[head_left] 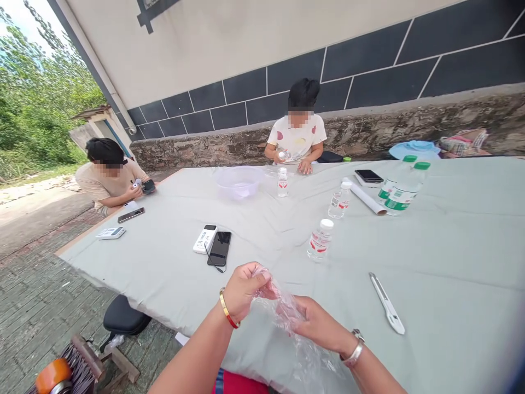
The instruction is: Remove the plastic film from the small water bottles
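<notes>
Clear plastic film [283, 298] stretches between my two hands and hangs down past the table's near edge. My left hand [246, 287], with a gold bracelet at the wrist, pinches the film's upper end between thumb and fingers. Lower and to the right, my right hand [315, 320], wearing a silver bangle, is closed around the same film, and its fingertips show through it. Beyond my hands stands a clear bottle with a white cap [320, 241]. A white utility knife [386, 303] lies to the right of my right hand.
On the cloth-covered table [451, 235] are a black phone [219, 249], a white power bank [204, 239], a translucent basin [240, 183], a paper roll [367, 197] and green-capped bottles [404, 189]. Two people sit across, one [297, 137] holding a small bottle, the other [110, 175] a small white object.
</notes>
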The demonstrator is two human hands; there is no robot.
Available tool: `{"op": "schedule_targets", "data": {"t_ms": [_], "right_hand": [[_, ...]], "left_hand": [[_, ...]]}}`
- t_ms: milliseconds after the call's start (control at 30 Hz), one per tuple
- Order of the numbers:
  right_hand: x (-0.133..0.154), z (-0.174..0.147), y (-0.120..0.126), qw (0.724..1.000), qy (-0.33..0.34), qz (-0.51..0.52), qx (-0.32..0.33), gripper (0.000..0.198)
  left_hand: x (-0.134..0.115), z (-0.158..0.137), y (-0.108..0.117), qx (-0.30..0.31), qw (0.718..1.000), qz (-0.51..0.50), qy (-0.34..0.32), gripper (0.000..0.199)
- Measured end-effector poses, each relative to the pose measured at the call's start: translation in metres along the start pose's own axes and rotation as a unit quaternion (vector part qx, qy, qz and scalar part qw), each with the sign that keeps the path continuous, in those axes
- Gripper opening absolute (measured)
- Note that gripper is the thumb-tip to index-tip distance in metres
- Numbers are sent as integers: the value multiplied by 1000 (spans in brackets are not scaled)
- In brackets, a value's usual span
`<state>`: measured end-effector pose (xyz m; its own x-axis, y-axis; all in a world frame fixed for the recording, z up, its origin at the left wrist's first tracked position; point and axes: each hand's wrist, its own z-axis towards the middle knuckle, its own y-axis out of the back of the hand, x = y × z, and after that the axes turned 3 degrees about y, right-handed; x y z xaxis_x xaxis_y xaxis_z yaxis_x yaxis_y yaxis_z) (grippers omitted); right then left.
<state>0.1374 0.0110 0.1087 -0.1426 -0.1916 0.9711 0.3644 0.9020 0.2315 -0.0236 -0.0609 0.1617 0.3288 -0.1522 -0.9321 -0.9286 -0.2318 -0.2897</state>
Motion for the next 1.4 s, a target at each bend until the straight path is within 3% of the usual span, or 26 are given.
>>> {"op": "schedule_targets", "data": {"t_ms": [167,267,333,400,467,500,567,633,700,767,833,900,967,1000,1067,1100,1167,1233,1300,1400], "right_hand": [[-16,-10,-14,999,-26,-31,-26,15],[-23,-16,-12,992,-34,-106,-62,12],[-30,-21,-2,972,-50,-198,-119,11],[-38,-27,13,947,-69,-256,-180,9],[-44,-33,29,937,-76,-256,-227,10],[-45,-35,36,936,-75,-244,-243,14],[-48,-38,45,934,-77,-229,-262,21],[-49,-36,42,932,-88,-233,-265,25],[-49,-31,27,932,-95,-256,-240,22],[-47,-26,5,937,-87,-285,-182,21],[-40,-24,-15,940,-74,-310,-118,19],[-29,-26,-24,939,-56,-322,-103,18],[-17,-30,-17,936,-39,-310,-160,17],[-12,-31,-11,934,-34,-290,-207,18],[-8,-32,2,926,-35,-230,-296,20],[-8,-31,5,924,-39,-198,-325,21],[-14,-27,2,929,-41,-149,-337,26],[-23,-21,-11,944,-29,-127,-304,28],[-30,-17,-26,957,-15,-124,-262,23],[-31,-15,-37,969,-35,-126,-209,15]], "left_hand": [[21,12,6,-105,988,-110,35,42],[31,16,12,-136,984,-105,43,42],[35,17,21,-175,985,-2,-3,36],[37,14,33,-206,964,161,-58,28],[35,9,44,-171,947,267,-57,22],[33,5,48,-125,955,269,-30,19],[26,0,51,-18,983,181,39,26],[19,2,47,36,997,45,58,35],[14,11,38,6,998,-55,13,35],[16,25,28,-76,993,-71,-49,31],[24,38,20,-160,982,35,-94,28],[36,42,14,-178,950,232,-113,22],[48,37,9,-96,914,384,-88,16],[52,32,6,-37,915,398,-62,18],[55,22,-1,42,956,289,1,30],[55,18,-6,50,980,191,24,36],[53,14,-16,14,999,1,42,42],[51,16,-24,-25,994,-98,31,43],[53,20,-30,-46,994,-98,8,41],[60,21,-33,-91,994,28,-55,28]]}}
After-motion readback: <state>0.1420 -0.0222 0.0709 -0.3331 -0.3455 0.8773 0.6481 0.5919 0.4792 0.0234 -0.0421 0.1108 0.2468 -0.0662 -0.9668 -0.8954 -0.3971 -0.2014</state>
